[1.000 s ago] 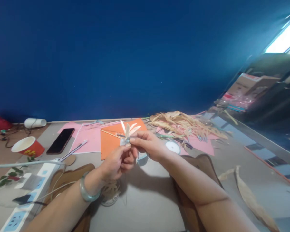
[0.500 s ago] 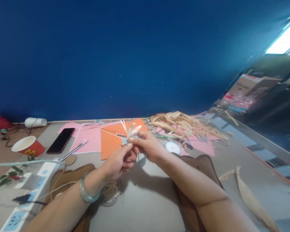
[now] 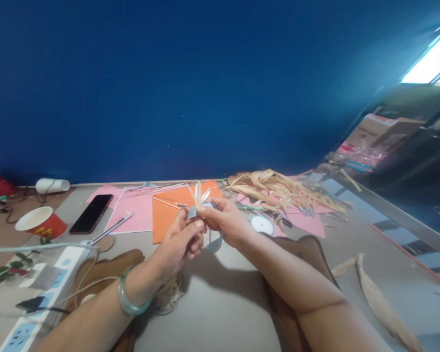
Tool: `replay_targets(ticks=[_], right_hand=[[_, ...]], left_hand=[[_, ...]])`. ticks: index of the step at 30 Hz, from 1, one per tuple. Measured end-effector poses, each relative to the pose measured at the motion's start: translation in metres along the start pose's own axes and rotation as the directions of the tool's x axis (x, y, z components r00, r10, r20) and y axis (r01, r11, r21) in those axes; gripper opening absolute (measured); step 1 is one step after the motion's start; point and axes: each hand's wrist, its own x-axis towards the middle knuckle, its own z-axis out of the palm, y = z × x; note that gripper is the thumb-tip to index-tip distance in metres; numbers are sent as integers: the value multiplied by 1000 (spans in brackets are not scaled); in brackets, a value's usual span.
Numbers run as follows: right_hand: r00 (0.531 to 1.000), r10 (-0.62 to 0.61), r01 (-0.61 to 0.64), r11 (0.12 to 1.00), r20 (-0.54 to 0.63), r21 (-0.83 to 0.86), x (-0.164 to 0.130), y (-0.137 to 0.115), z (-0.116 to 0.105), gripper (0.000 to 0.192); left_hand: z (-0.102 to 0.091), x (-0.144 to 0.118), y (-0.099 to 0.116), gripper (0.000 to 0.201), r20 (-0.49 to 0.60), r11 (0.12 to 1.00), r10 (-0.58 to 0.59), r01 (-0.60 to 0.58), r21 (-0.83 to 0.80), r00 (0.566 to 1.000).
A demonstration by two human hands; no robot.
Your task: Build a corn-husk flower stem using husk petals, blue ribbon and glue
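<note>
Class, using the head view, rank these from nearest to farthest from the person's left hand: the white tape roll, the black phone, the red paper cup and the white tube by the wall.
1. White tape roll: just right of the left hand, past the right hand.
2. Black phone: left, on the table.
3. Red paper cup: further left.
4. White tube: far left, against the blue wall.

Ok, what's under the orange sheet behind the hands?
The orange sheet lies partly over a pink sheet, whose left part shows. Whatever else is beneath is covered; the hands hide its near right corner.
</note>
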Motion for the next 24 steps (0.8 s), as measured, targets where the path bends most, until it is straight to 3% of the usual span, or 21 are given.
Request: replay_targets(ticks=[4,7,16,24], right_hand=[[998,-52,50,996,-19,-70,0,-2,-2,25],[997,-53,47,994,-52,-101,0,-3,-2,27],[992,-78,70,995,-104,-77,-3,-2,5,32],[985,-78,95,990,-155,105,-1,7,7,25]], left_hand=[[0,1,2,49,-113,979,199,-202,-19,973],[0,2,3,42,-177,965,252,-261,-30,951],[4,-1,9,34,-232,949,274,-302,-95,933],[3,-1,11,38,-232,959,220,-253,-125,948]])
